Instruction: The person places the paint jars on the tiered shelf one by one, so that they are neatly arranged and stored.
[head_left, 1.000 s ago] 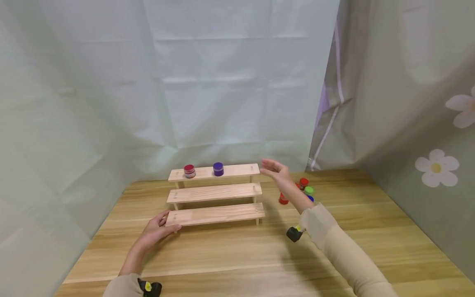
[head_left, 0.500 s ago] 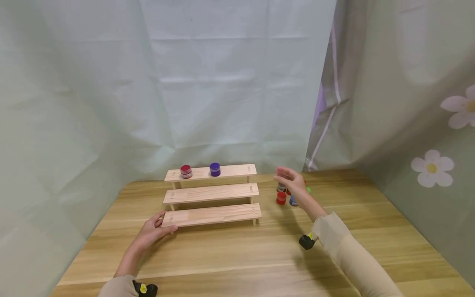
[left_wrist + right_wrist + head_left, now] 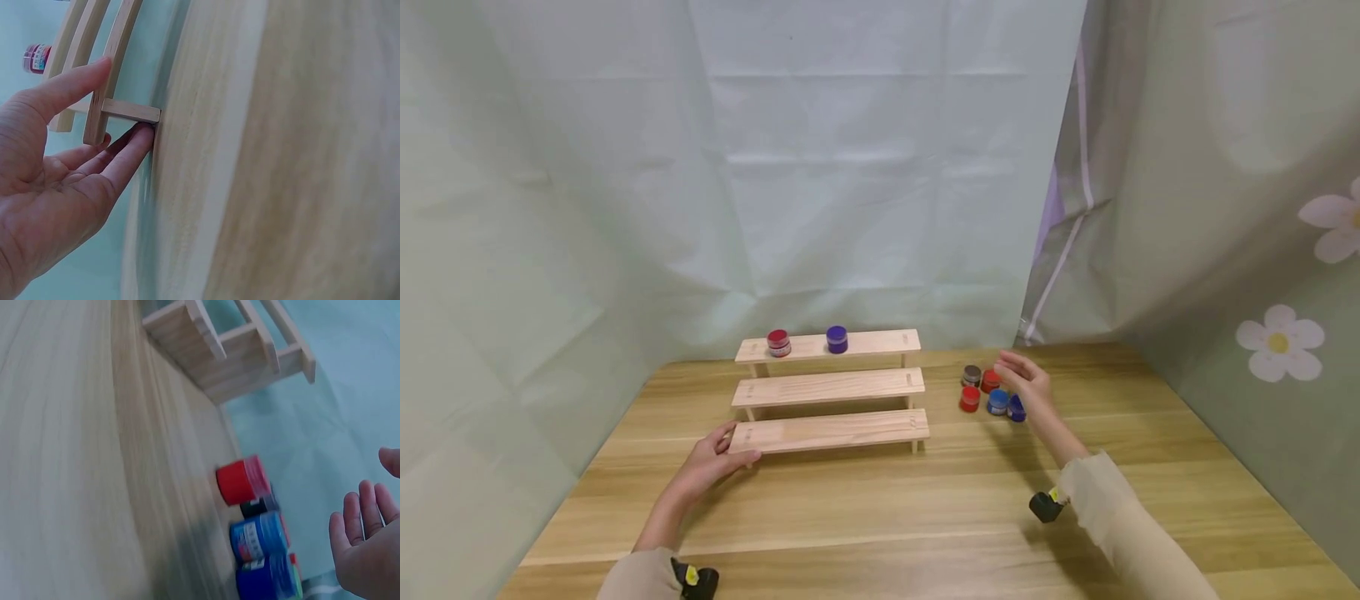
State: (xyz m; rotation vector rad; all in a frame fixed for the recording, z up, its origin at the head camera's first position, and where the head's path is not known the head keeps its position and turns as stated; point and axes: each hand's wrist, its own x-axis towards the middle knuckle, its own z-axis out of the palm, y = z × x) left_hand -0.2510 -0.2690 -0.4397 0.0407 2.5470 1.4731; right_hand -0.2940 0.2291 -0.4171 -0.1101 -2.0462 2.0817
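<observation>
A three-tier wooden display rack (image 3: pixel 831 432) stands on the table. My left hand (image 3: pixel 703 467) holds the left end of its lowest board, thumb on the front edge and fingers curled behind, beside the leg. On the top board sit a dark red-lidded paint jar (image 3: pixel 778 343) and a purple paint jar (image 3: pixel 837 340). My right hand (image 3: pixel 1030 387), holding nothing, hovers over a cluster of small paint jars: a grey-lidded jar (image 3: pixel 972 376), a front red jar (image 3: pixel 970 399), a second red jar (image 3: pixel 991 381), a light blue jar (image 3: pixel 997 402) and a dark blue jar (image 3: pixel 1017 409).
In the right wrist view a green lid (image 3: pixel 298 582) peeks out behind the dark blue jar; the right hand hides it in the head view. Pale sheeting (image 3: pixel 865 208) hangs behind the wood-grain table (image 3: pixel 850 517), and a flowered curtain (image 3: pixel 1195 275) on the right.
My right hand has moved from the top board's right end rightward to above the jar cluster, uncovering the grey-lidded and light blue jars. My left hand stays at the rack.
</observation>
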